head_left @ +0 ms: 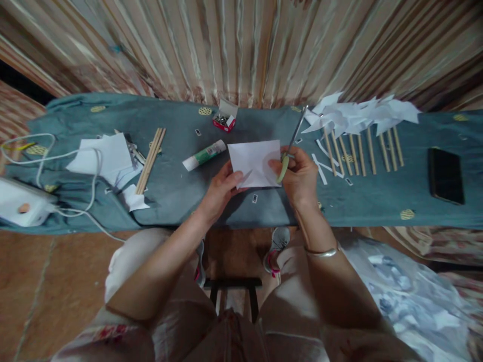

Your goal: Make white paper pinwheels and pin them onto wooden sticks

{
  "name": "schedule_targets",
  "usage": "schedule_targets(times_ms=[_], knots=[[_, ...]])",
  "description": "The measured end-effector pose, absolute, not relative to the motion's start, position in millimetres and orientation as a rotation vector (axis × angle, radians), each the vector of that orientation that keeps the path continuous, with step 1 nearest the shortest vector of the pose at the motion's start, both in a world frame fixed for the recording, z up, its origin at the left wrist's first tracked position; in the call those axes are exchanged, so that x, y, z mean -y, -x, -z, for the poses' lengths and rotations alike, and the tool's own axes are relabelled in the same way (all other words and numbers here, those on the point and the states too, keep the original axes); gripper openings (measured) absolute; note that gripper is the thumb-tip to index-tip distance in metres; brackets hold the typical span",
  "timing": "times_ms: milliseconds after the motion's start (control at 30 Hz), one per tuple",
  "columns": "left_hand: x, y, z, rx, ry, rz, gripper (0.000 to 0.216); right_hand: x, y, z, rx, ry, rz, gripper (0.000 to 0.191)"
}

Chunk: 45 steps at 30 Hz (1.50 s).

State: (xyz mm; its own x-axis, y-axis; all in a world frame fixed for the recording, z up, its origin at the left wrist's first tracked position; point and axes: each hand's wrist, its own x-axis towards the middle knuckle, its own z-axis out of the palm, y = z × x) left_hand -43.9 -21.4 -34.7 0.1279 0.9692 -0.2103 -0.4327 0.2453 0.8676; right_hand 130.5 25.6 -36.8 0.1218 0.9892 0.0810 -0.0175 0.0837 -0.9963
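A white sheet of paper (255, 160) with faint creases is held up over the middle of the table. My left hand (225, 183) pinches its lower left corner, thumb on top. My right hand (300, 173) grips the scissors (285, 163) by their yellow-green handles, blades pointing up and away. The right thumb also presses on the paper's right edge. Just left of the sheet lies a green and white glue stick (204, 155). Behind it stands an open red box of metal pins (225, 120). Narrow paper strips (320, 168) lie right of my right hand.
Paper pinwheels (362, 115) on wooden sticks (360, 155) line the right side, with a black phone (446, 176) beyond. At left are loose sticks (150, 161), white paper pieces (107, 156) and a white power strip (24, 203) with cables. A plastic bag (411, 296) sits below right.
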Motion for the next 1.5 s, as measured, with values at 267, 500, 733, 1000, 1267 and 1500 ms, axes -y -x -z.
schedule_targets(times_ms=[267, 500, 733, 1000, 1267, 1500], knots=[[21.1, 20.6, 41.0, -1.128, -0.674, -1.308, 0.046, -21.5, -101.7, 37.4, 1.012, 1.110, -1.177, 0.040], [13.5, 26.9, 44.1, -1.146, -0.550, -1.406, 0.042, -17.5, -97.5, 34.3, 0.845, 1.109, -1.292, 0.040], [13.7, 32.1, 40.8, -1.165, -0.568, -1.421, 0.041, -8.7, -98.8, 37.0, 0.836, 1.130, -1.345, 0.038], [5.9, 49.5, 30.2, -1.207, -0.576, -1.480, 0.036, 9.0, -116.4, 26.5, 1.188, 1.222, -1.501, 0.048], [-3.5, 62.5, 37.2, -1.267, -0.593, -1.599, 0.033, 34.0, -131.6, 22.1, 1.431, 1.226, -1.925, 0.045], [-2.9, 58.1, 40.0, -1.246, -0.560, -1.564, 0.033, 35.1, -132.8, 16.0, 1.428, 1.209, -2.056, 0.039]])
